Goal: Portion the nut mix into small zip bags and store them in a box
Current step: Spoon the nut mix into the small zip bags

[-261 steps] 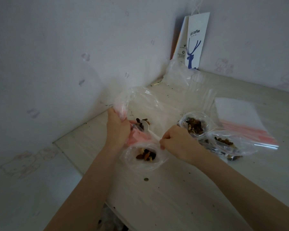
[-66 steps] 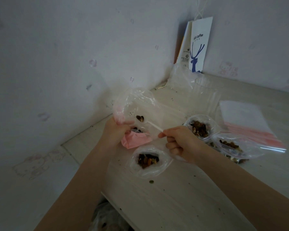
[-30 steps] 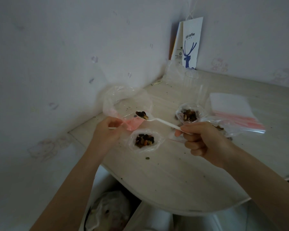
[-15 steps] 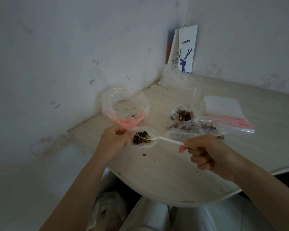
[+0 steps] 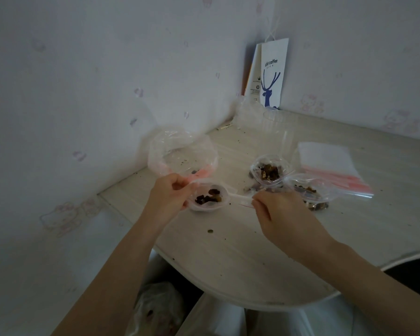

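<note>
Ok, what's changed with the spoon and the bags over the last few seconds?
The right hand drew the white spoon out of the large bag and carried its load down into the small bag by the left hand, which still pinches the large bag. The two filled bags and the spare zip bags stayed put.

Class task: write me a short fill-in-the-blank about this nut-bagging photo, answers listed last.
1. The right hand holds a white plastic ____.
2. The left hand grips the big, nearly empty ____ bag.
3. The stack of unused zip bags has ____ strips.
4. The paper bag shows a blue ____.

Answers: spoon; clear; pink; deer
</note>
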